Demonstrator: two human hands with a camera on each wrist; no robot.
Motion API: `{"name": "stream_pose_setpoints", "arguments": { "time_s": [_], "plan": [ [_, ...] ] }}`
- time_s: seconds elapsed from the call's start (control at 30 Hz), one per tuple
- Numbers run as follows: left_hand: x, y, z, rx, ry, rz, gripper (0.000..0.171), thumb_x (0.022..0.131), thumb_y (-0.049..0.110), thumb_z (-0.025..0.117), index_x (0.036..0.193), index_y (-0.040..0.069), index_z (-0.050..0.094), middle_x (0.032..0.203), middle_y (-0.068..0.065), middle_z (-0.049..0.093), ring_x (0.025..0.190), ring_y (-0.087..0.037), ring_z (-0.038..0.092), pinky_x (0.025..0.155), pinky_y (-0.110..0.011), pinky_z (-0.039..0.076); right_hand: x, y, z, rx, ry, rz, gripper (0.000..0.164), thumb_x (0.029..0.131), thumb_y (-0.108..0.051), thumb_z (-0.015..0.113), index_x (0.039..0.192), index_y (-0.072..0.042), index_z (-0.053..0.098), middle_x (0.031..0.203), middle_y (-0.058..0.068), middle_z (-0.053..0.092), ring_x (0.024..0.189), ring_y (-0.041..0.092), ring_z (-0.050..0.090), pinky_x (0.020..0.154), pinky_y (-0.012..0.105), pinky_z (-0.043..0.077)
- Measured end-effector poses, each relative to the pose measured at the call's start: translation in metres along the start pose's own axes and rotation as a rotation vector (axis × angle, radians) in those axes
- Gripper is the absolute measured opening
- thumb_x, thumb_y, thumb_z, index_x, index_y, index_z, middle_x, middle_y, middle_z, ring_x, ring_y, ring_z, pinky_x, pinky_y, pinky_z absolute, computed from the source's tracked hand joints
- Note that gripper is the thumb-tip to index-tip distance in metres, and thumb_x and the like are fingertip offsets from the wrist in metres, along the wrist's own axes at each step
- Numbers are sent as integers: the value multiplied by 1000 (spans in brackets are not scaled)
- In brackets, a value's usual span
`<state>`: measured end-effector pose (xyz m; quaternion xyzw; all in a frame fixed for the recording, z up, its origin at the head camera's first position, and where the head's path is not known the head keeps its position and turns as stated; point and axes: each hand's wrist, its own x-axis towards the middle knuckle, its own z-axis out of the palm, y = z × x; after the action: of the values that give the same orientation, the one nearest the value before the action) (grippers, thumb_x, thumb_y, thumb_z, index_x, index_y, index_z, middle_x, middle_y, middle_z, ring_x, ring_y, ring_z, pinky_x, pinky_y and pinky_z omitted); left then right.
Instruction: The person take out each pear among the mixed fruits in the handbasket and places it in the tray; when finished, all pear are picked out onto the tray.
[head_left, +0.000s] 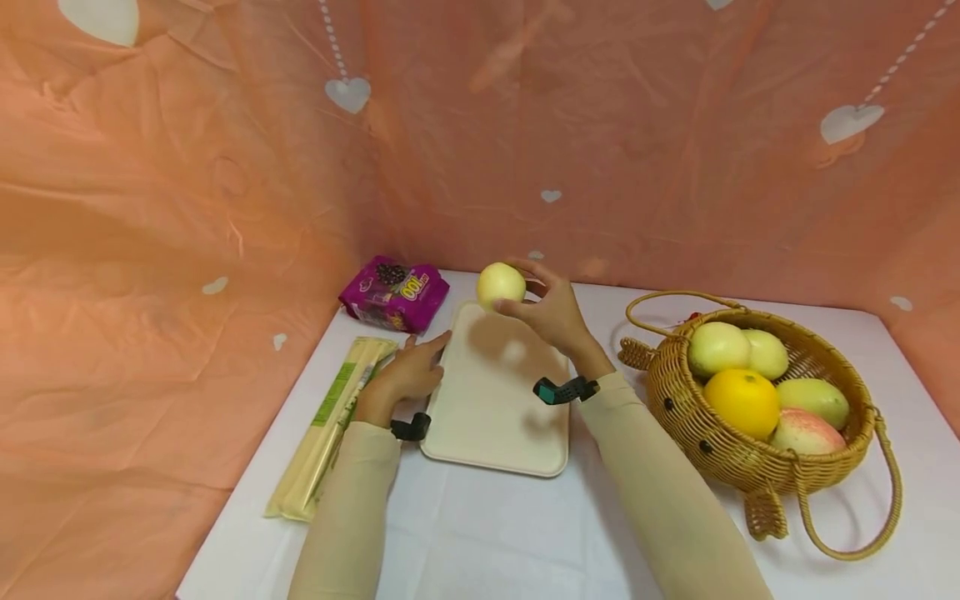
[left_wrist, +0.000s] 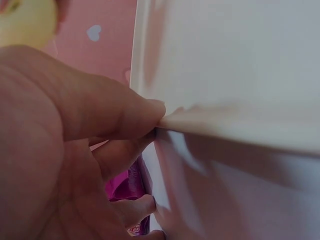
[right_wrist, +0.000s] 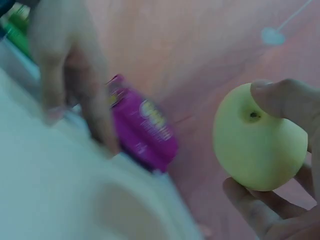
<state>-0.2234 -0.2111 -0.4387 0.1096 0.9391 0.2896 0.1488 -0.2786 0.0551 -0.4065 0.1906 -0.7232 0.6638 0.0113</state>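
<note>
A pale yellow apple (head_left: 500,286) is held in my right hand (head_left: 551,312), thumb on one side and fingers on the other. Its dimpled end shows in the right wrist view, where the apple (right_wrist: 257,140) fills the grip. Below it lies a cream rectangular tray (head_left: 487,408) with a low raised rim. My left hand (head_left: 408,371) is at the tray's left edge. In the left wrist view the thumb of that hand (left_wrist: 85,105) lies on top of the rim and a finger is under it, pinching the tray (left_wrist: 240,65).
A purple snack packet (head_left: 395,293) lies at the back left. Beside my left forearm is a long pack of noodles (head_left: 330,425). On the right, a wicker basket (head_left: 675,425) with handles holds several fruits, among them an orange (head_left: 742,404). An orange cloth (head_left: 637,167) hangs behind the white table.
</note>
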Motion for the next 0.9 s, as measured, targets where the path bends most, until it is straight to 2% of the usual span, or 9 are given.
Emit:
{"name": "stream_pose_setpoints", "arguments": {
  "time_s": [0.07,0.13,0.27,0.4,0.6,0.7,0.9],
  "plan": [
    [0,-1,-1,5,-4,4,72,102,12,50,173,8,33,168,-24,46,162,-64,9,130,-78,15,4,11,6,1,4,43,67,87,-8,91,149,-17,69,154,7,61,127,33,71,89,34,66],
    [6,-10,3,20,5,19,73,102,13,51,173,10,34,166,-26,48,161,-67,12,128,-80,18,6,22,12,0,2,80,68,87,-8,91,150,-16,68,159,6,58,128,34,70,88,33,66],
    [7,-10,4,20,12,23,73,101,12,51,173,10,34,165,-28,49,160,-68,14,128,-80,19,9,40,23,-32,-12,117,69,87,-8,91,151,-13,66,167,6,53,130,37,70,90,33,63],
    [2,-1,0,17,-7,0,72,104,10,51,173,8,32,167,-27,46,161,-65,10,131,-76,14,11,53,32,-71,-32,141,70,88,-9,91,153,-9,64,160,9,59,131,39,70,94,36,60],
    [3,-1,0,32,-19,-17,71,106,11,51,174,11,31,168,-25,46,163,-62,11,130,-77,18,12,63,42,-69,-64,172,72,90,-7,90,155,-7,61,155,12,63,133,37,70,104,43,61],
    [5,-5,3,3,-4,-20,72,104,13,51,174,13,32,169,-25,46,164,-61,10,129,-78,19,14,65,46,-63,-68,169,72,92,-7,89,157,-6,58,155,14,64,134,36,69,109,46,59],
    [5,-4,3,13,-2,-31,73,104,12,50,174,13,31,172,-22,43,165,-59,9,130,-77,20,20,66,52,-67,-63,149,71,94,-7,86,158,-2,56,151,20,66,133,37,69,110,48,58]
  ]
}}
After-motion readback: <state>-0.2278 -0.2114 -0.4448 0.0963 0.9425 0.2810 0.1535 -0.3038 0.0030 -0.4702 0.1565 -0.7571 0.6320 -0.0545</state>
